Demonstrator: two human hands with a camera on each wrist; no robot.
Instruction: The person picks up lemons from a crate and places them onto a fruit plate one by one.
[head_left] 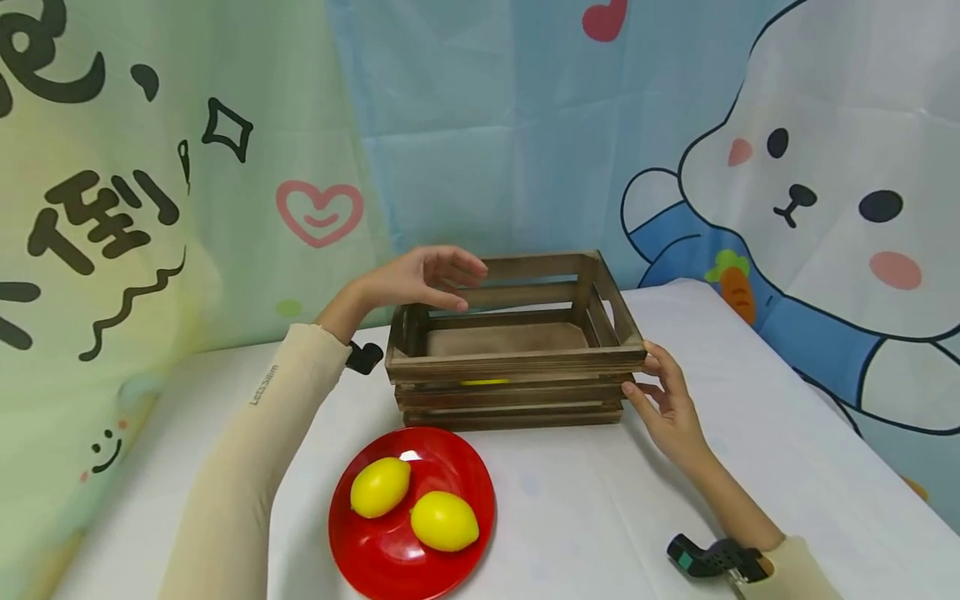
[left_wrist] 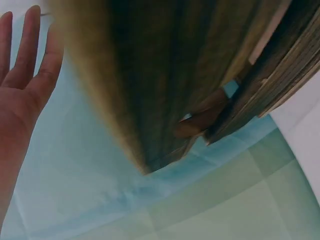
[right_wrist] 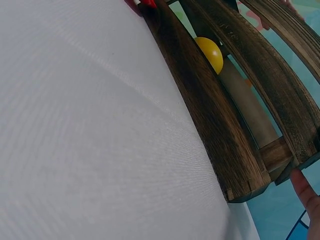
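A brown slatted wooden crate (head_left: pixel 517 363) stands on the white table. My left hand (head_left: pixel 431 279) hovers over the crate's left end with loosely spread fingers and nothing in them; it also shows at the edge of the left wrist view. At the crate's front right corner, my right hand (head_left: pixel 667 408) grips the wood, thumb on the front slats and fingers at the side. Between the front slats a yellow lemon (right_wrist: pixel 210 55) shows inside the crate, mostly hidden. Two more lemons (head_left: pixel 444 521) lie on a red plate (head_left: pixel 375 575) in front of it.
Behind the table hangs a printed cloth (head_left: pixel 480 167) with a cartoon bear and hearts. The white tablecloth (head_left: pixel 570 508) spreads right of the plate. A dark wrist camera (head_left: pixel 716 558) sits on my right forearm.
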